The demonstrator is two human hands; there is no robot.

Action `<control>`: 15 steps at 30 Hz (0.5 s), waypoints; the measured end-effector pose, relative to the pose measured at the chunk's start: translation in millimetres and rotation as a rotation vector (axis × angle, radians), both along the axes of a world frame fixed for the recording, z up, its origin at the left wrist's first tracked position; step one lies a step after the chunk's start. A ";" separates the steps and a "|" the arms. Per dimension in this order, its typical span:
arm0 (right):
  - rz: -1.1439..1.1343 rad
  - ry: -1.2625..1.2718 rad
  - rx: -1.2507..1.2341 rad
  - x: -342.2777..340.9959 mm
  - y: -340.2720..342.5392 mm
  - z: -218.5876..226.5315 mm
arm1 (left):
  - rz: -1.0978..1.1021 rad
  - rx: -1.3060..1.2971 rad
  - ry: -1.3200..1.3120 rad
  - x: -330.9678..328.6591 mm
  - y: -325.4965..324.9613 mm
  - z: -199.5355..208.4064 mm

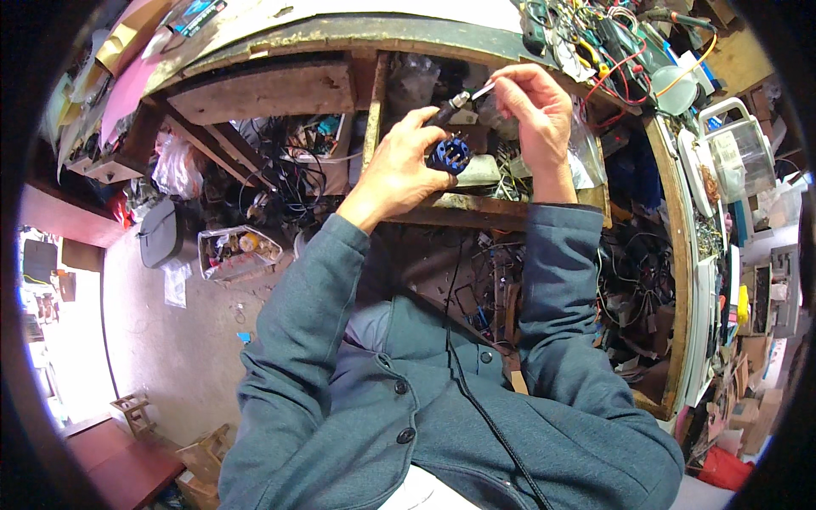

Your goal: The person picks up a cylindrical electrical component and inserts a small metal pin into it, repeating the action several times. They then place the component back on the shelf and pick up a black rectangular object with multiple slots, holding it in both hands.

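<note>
Glare bleaches the left opening [78,327] (rim dark, lines curved).

left grip [403,163]: blue round part [450,156] | right grip [541,112]: pale stick [483,90]

Between left hand [401,166] and right hand [542,115]: you have a narrow gap beyond the front rail [501,212].
Floor [183,340]: you can pass well left of the rail.
Parts bin [248,269]: blocks you nearer the rail's left.
Wires [636,293]: crowd the rail's right.
</note>
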State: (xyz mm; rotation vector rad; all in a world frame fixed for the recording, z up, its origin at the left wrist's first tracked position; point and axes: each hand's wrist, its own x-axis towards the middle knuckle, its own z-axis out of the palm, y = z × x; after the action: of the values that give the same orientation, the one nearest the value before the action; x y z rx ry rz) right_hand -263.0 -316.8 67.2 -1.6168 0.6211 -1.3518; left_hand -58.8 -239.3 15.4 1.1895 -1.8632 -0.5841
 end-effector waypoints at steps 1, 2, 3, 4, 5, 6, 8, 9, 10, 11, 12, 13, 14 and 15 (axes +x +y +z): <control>0.041 0.051 -0.015 1.9 3.1 0.7 | -0.002 0.017 0.015 0.4 0.3 0.4; 0.082 0.101 -0.030 4.0 7.6 1.8 | -0.004 0.035 0.030 0.7 0.8 1.6; 0.103 0.183 -0.004 4.1 9.0 0.6 | -0.007 0.051 0.047 0.8 1.1 2.9; 0.129 0.257 -0.037 5.5 11.5 2.5 | -0.008 0.050 0.056 1.1 1.2 3.6; 0.172 0.272 -0.016 5.0 10.8 1.9 | -0.009 0.049 0.064 1.4 1.2 4.2; 0.214 0.287 0.007 4.2 10.2 0.6 | -0.011 0.048 0.073 1.4 1.2 4.3; 0.214 0.328 -0.128 6.1 7.3 -2.4 | -0.013 0.036 0.107 -0.2 -0.6 2.7; 0.216 0.362 -0.177 7.1 6.0 -2.1 | -0.013 0.031 0.123 -0.7 -1.0 1.9; 0.218 0.396 -0.225 8.1 5.7 -1.6 | 0.003 0.022 0.113 -0.7 -0.8 1.4; 0.192 0.408 -0.249 9.0 7.6 -1.4 | 0.019 0.014 0.104 -0.7 -0.5 0.9; 0.195 0.425 -0.253 9.1 7.5 -0.5 | 0.034 0.005 0.094 -0.9 -0.4 0.7; 0.197 0.443 -0.257 9.0 7.1 0.0 | 0.030 0.010 0.100 -1.0 -0.3 0.9; 0.200 0.460 -0.261 8.9 6.8 0.1 | 0.026 0.015 0.105 -1.0 -0.1 1.6; 0.202 0.454 -0.259 8.7 6.7 0.0 | 0.022 0.021 0.111 -0.9 0.1 2.3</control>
State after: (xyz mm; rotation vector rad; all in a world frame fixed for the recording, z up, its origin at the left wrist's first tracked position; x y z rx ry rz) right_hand -254.3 -310.2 67.2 -2.1632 0.5395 -0.9481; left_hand -59.8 -239.2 17.6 1.1660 -1.7525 -0.6456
